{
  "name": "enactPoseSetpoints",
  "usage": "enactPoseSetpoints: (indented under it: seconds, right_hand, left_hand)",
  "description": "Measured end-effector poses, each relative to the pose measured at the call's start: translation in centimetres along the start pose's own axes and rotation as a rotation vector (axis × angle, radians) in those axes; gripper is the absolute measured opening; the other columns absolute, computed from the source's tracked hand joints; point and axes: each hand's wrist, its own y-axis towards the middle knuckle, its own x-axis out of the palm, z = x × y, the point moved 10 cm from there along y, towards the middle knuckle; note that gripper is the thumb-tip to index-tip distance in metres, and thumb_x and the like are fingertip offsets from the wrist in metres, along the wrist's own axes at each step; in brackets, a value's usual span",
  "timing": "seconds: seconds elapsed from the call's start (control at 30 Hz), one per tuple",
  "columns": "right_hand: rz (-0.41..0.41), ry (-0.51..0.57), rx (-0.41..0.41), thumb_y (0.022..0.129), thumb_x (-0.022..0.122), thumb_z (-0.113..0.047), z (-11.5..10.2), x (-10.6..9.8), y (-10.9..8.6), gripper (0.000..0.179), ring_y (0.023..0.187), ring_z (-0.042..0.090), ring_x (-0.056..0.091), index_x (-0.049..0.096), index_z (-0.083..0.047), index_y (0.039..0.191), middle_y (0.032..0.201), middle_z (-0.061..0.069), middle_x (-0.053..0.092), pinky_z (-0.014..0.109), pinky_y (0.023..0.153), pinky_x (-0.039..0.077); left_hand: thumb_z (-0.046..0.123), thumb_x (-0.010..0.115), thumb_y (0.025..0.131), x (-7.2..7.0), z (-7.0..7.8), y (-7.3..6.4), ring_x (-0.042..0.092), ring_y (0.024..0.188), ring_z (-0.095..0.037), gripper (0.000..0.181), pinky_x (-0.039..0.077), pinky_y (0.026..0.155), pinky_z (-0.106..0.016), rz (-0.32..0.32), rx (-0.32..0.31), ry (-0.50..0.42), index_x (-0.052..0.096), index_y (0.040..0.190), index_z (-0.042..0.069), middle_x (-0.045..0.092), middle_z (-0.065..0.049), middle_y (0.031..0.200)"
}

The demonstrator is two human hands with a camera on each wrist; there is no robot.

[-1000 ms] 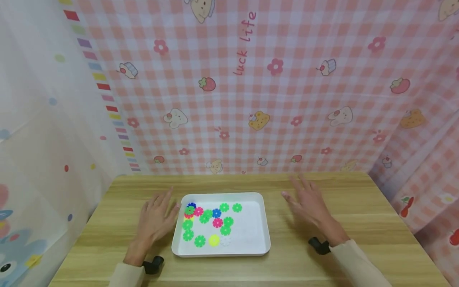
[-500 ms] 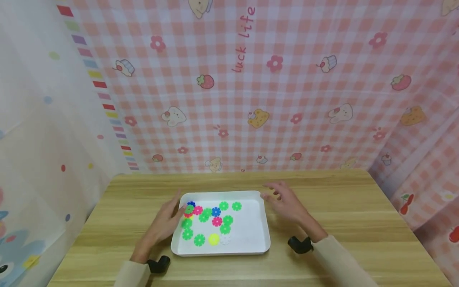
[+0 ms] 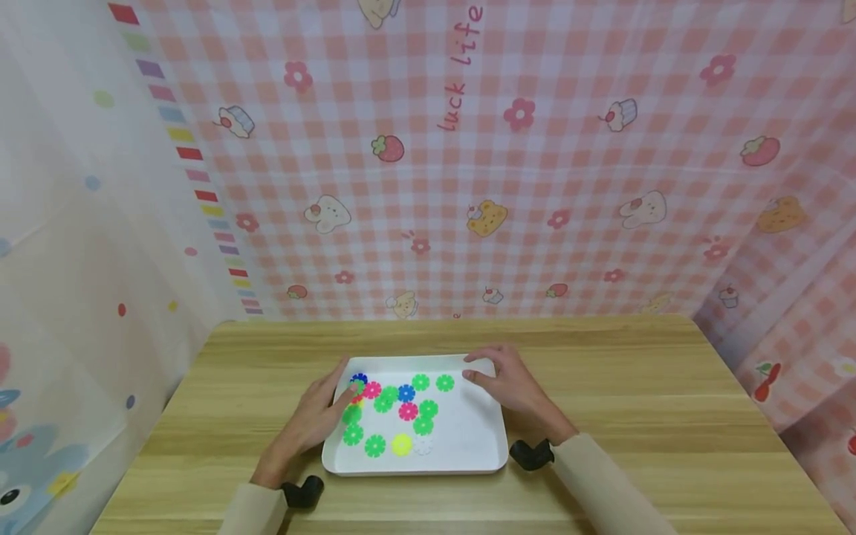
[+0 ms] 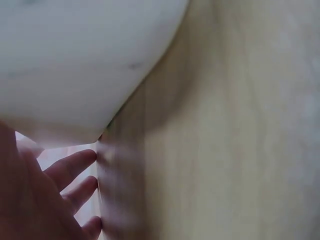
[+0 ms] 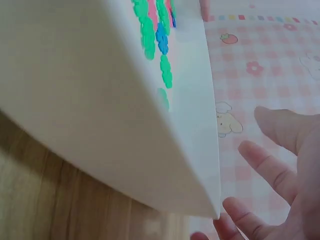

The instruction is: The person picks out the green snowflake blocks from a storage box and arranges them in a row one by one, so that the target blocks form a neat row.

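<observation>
A white tray [image 3: 464, 438] sits on the table with several plastic snowflake discs in it, mostly green ones [image 3: 375, 446]. My left hand [image 3: 313, 417] is at its left wall, thumb reaching over the rim above the discs and fingers along the outside. In the left wrist view those fingers [image 4: 75, 167] are spread beyond the tray's corner. My right hand [image 3: 513, 383] is at the far right corner, with thumb and index finger over the rim. The right wrist view has the right fingers [image 5: 272, 170] apart and loosely bent beside the tray wall [image 5: 197, 100].
Among the green discs lie a yellow disc [image 3: 402, 444], a clear one [image 3: 423, 446], a pink one [image 3: 408, 411] and a blue one [image 3: 406, 393]. Under the tray is a wooden table [image 3: 635, 416]. A pink checked curtain [image 3: 428, 186] hangs behind the table.
Both hands have moved inward to the tray, the right travelling left to its far right corner and the left travelling right to its left wall. The discs lie as before.
</observation>
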Motion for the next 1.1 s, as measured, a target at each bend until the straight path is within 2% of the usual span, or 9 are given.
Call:
enactPoseSetpoints:
  seconds: [0.17, 0.3, 0.43, 0.57, 0.73, 0.9, 1.1]
  right_hand:
    - [0.021, -0.031, -0.002, 0.09, 0.074, -0.025, -0.7, -0.2, 0.2, 0.03, 0.123, 0.036, 0.044, 0.072, -0.009, 0.115, 0.13, 0.016, 0.049, 0.056, 0.099, 0.04]
    - [0.008, -0.048, -0.04, 0.089, 0.075, -0.021, -1.7, -0.1, 0.5, 0.026, 0.116, 0.034, 0.051, 0.073, -0.008, 0.111, 0.123, 0.012, 0.059, 0.05, 0.094, 0.046]
    - [-0.065, -0.035, -0.042, 0.09, 0.074, -0.02, -2.2, 0.7, 0.9, 0.025, 0.104, 0.026, 0.059, 0.072, -0.008, 0.111, 0.114, 0.009, 0.067, 0.039, 0.086, 0.051]
    - [-0.156, 0.025, -0.02, 0.09, 0.074, -0.018, -2.5, 1.9, 1.3, 0.028, 0.093, 0.019, 0.058, 0.07, -0.004, 0.113, 0.106, 0.01, 0.067, 0.032, 0.076, 0.05]
    - [-0.266, 0.069, 0.021, 0.087, 0.076, -0.015, -2.6, 3.7, 1.5, 0.036, 0.082, 0.018, 0.057, 0.065, -0.001, 0.118, 0.092, 0.005, 0.065, 0.03, 0.071, 0.049]
    - [-0.333, 0.073, 0.086, 0.085, 0.078, -0.012, -1.8, 5.3, 1.2, 0.04, 0.074, 0.017, 0.057, 0.062, -0.002, 0.12, 0.087, 0.006, 0.062, 0.028, 0.065, 0.046]
    - [-0.427, 0.072, 0.061, 0.086, 0.075, -0.008, -1.8, 7.4, 0.4, 0.031, 0.071, 0.015, 0.054, 0.065, -0.005, 0.115, 0.082, 0.004, 0.062, 0.027, 0.064, 0.043]
  left_hand:
    - [0.056, 0.039, 0.102, 0.1, 0.0, 0.1, 0.024, 0.146, -0.045, 0.073, 0.017, 0.115, -0.067, -0.003, -0.003, 0.019, 0.015, 0.16, 0.019, 0.028, -0.015, 0.161]
    - [0.056, 0.039, 0.102, 0.2, 0.0, 0.2, 0.024, 0.146, -0.045, 0.073, 0.017, 0.115, -0.067, -0.003, -0.005, 0.028, 0.015, 0.161, 0.02, 0.028, -0.016, 0.161]
    - [0.057, 0.039, 0.102, 0.3, -0.1, 0.1, 0.024, 0.145, -0.045, 0.073, 0.017, 0.114, -0.068, -0.002, -0.011, 0.028, 0.015, 0.16, 0.02, 0.028, -0.015, 0.161]
    - [0.058, 0.039, 0.102, 0.3, -0.4, 0.0, 0.024, 0.146, -0.044, 0.073, 0.018, 0.114, -0.068, 0.0, -0.028, 0.024, 0.016, 0.16, 0.021, 0.028, -0.014, 0.161]
    - [0.06, 0.039, 0.101, 0.3, -0.7, 0.0, 0.023, 0.146, -0.044, 0.075, 0.018, 0.114, -0.068, -0.004, -0.042, 0.019, 0.015, 0.16, 0.021, 0.028, -0.015, 0.161]
    - [0.06, 0.039, 0.1, 0.4, -0.6, 0.0, 0.024, 0.145, -0.044, 0.076, 0.019, 0.114, -0.068, -0.001, -0.041, 0.021, 0.016, 0.16, 0.021, 0.029, -0.015, 0.161]
    - [0.061, 0.039, 0.1, 0.4, -0.4, 0.1, 0.024, 0.146, -0.044, 0.076, 0.019, 0.114, -0.068, -0.005, -0.036, 0.02, 0.016, 0.16, 0.021, 0.028, -0.014, 0.161]
